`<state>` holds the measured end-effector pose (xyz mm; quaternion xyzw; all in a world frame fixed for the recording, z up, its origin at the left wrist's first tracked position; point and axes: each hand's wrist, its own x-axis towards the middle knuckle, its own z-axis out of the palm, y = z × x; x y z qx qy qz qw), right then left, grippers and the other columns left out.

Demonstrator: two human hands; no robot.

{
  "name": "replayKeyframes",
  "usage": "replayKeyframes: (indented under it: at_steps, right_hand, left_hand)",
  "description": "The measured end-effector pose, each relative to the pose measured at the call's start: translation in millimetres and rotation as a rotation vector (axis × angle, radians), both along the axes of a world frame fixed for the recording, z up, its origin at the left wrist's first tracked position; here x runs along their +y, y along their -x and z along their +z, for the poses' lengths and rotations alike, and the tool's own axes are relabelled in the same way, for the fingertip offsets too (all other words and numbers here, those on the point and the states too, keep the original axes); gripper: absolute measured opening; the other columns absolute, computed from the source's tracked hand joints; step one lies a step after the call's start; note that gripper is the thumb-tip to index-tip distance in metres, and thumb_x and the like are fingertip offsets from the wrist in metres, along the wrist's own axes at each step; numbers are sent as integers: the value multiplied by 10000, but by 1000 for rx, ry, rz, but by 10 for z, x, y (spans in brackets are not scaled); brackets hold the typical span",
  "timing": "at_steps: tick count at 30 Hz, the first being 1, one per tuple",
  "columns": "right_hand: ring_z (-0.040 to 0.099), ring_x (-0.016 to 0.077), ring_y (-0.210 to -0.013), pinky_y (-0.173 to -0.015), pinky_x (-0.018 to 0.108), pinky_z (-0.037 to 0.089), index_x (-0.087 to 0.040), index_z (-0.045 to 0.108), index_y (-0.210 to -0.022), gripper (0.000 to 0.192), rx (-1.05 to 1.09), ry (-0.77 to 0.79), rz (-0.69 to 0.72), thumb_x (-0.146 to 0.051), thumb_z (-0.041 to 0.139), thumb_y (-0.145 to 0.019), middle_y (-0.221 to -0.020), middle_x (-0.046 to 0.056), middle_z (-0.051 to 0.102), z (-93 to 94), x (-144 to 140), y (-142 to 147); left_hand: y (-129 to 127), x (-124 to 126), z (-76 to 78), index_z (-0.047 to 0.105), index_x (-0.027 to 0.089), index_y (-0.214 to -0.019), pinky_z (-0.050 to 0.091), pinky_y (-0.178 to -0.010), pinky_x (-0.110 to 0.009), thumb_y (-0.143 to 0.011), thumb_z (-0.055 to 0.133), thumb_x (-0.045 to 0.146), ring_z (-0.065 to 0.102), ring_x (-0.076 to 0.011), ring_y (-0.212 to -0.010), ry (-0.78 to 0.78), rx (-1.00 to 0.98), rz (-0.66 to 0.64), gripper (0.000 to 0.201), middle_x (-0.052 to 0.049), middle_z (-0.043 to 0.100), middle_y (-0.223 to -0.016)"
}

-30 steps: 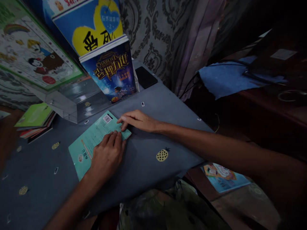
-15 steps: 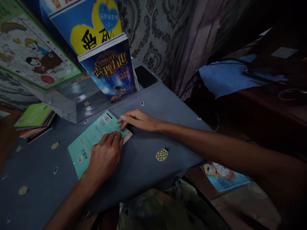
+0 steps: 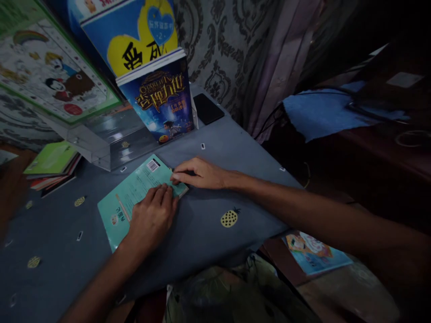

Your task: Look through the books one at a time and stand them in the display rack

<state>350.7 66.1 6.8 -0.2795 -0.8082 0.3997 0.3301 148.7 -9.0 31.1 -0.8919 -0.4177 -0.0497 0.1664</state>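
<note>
A thin teal book point(image 3: 136, 186) lies on the cloth-covered table with its back cover up, a barcode near its far end. My left hand point(image 3: 153, 211) rests palm down on the cover, its fingers stretched flat over the lower right part. At the book's right edge is my right hand point(image 3: 198, 174), thumb and forefinger bent together on the edge in a pinch. Its other fingers are partly hidden beneath.
Behind the book, a clear acrylic stand point(image 3: 101, 154) holds a dark blue book point(image 3: 161, 103) and other upright books. A black phone point(image 3: 208, 109) lies beside it. Several stacked books point(image 3: 52, 161) are on the left. Below the table's right edge is a blue picture book point(image 3: 316, 255).
My right hand's thumb and fingertips have drawn in at the book's edge, and the raised right corner lies flatter. My left hand stays on the cover. The view has shifted slightly.
</note>
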Motion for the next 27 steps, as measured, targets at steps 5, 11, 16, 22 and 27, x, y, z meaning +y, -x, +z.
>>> replayKeyframes:
  at_steps: [5, 11, 16, 22, 27]
  right_hand:
    - [606, 198, -823, -819, 334, 447, -161, 706, -856, 237, -285, -393, -49, -241, 529, -992, -764, 50, 684, 96, -191, 39]
    - [601, 235, -868, -799, 362, 470, -172, 656, -891, 237, -602, -566, -98, -180, 455, -1016, -824, 85, 694, 150, -497, 195]
    - [653, 253, -979, -863, 394, 533, -185, 656, -1052, 176, -653, -501, -165, -186, 485, -1009, -1076, 107, 715, 62, -682, 274]
    - [660, 293, -1060, -917, 456, 545, -169, 661, -1129, 232, -556, -466, -162, -277, 486, -1021, -1193, 155, 700, 56, -612, 223]
    - [641, 280, -979, -868, 425, 514, -157, 676, -1108, 233, -540, -428, -158, -270, 492, -1019, -1134, 150, 717, 142, -283, 192]
  left_hand:
    - [48, 18, 12, 703, 139, -1068, 576, -698, -318, -1010, 499, 301, 687, -250, -1010, 69, -70, 6, 266, -134, 743, -1125]
    - [477, 228, 157, 705, 206, -1137, 566, -825, -376, -1002, 502, 350, 662, -274, -1107, 222, -91, 226, 284, -89, 723, -1206]
    - [950, 300, 209, 635, 211, -1319, 551, -777, -390, -1016, 406, 437, 666, -313, -1119, 291, -104, 460, 441, -118, 657, -1327]
    - [1064, 224, 239, 655, 209, -1283, 512, -759, -348, -1005, 407, 471, 671, -307, -1086, 306, -102, 541, 455, -115, 691, -1224]
    - [984, 168, 300, 670, 217, -1183, 451, -655, -305, -998, 429, 487, 703, -273, -907, 313, -45, 597, 406, -101, 725, -1071]
